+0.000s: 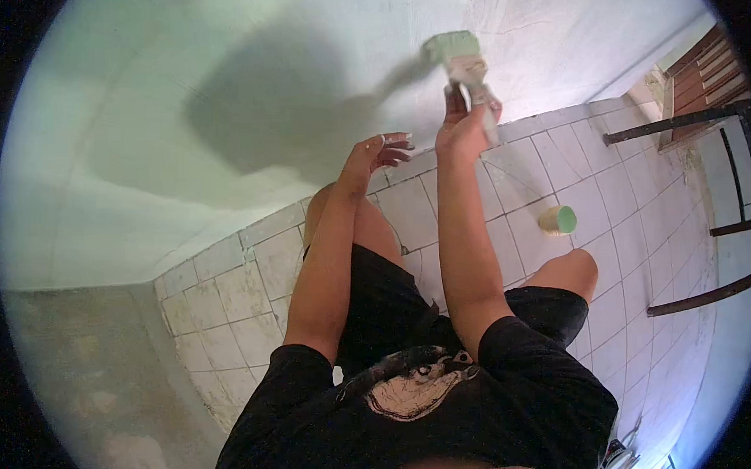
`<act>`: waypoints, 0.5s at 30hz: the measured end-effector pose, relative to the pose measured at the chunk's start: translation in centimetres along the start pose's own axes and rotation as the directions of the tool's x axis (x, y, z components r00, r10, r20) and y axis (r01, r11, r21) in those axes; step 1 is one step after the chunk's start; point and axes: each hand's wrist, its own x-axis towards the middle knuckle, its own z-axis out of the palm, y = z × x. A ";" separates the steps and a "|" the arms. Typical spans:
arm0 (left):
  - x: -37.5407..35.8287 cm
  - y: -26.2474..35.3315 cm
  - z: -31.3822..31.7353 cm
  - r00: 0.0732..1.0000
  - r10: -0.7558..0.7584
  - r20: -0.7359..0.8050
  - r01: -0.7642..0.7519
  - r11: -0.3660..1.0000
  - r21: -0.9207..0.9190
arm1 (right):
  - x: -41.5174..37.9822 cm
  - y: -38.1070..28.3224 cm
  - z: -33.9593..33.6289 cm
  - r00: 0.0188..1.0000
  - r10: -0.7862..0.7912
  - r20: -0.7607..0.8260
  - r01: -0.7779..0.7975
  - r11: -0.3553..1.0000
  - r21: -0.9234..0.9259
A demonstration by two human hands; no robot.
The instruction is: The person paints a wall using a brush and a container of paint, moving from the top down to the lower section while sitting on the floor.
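Observation:
My right hand [469,132] grips a paintbrush [469,68], its wide bristles coated in pale green and turned up against the wall [386,60]. The bristles seem to touch the wall surface, though a slight blur hides the exact contact. Lower and to the left, my left hand [379,152] is held near the wall with loosely bent, parted fingers and nothing in them. Whitish spots mark its fingers. A small cup [558,220] of light green paint stands on the tiled floor [506,176], to the right of my right forearm.
Dark chair legs or a metal frame [678,125] reach in from the right. Behind them is a brown wooden slatted piece [709,78]. A rough grey surface [99,376] lies at the lower left. My bent knees are close to the wall.

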 end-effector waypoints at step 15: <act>-1.4 -0.6 -1.8 0.997 -0.048 -0.060 0.043 0.995 -0.092 | 0.2 3.9 -3.6 0.987 0.050 -0.152 -0.083 0.971 -0.223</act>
